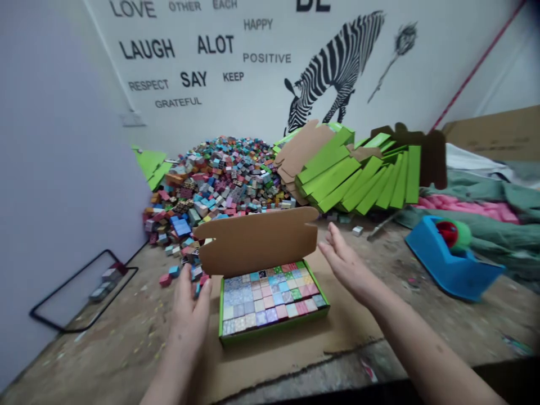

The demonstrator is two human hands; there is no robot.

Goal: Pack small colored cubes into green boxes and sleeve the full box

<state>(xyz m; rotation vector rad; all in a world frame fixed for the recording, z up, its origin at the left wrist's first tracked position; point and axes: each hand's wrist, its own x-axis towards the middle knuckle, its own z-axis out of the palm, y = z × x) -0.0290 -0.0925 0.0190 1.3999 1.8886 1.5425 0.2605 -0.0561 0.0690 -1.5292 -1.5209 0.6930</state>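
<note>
An open green cardboard box lies on a flat sheet of brown cardboard. Rows of small patterned cubes fill it, and its brown lid stands raised at the back. My left hand is beside the box's left side, fingers apart, with nothing in it. To the right of the lid, my right hand is held with fingers stretched out, also bare. A narrow gap shows between each hand and the box.
Behind the box rises a large heap of small coloured blocks. Stacked flat green boxes lean at the back right. A blue tape dispenser stands at the right; a black wire frame with several blocks lies at the left.
</note>
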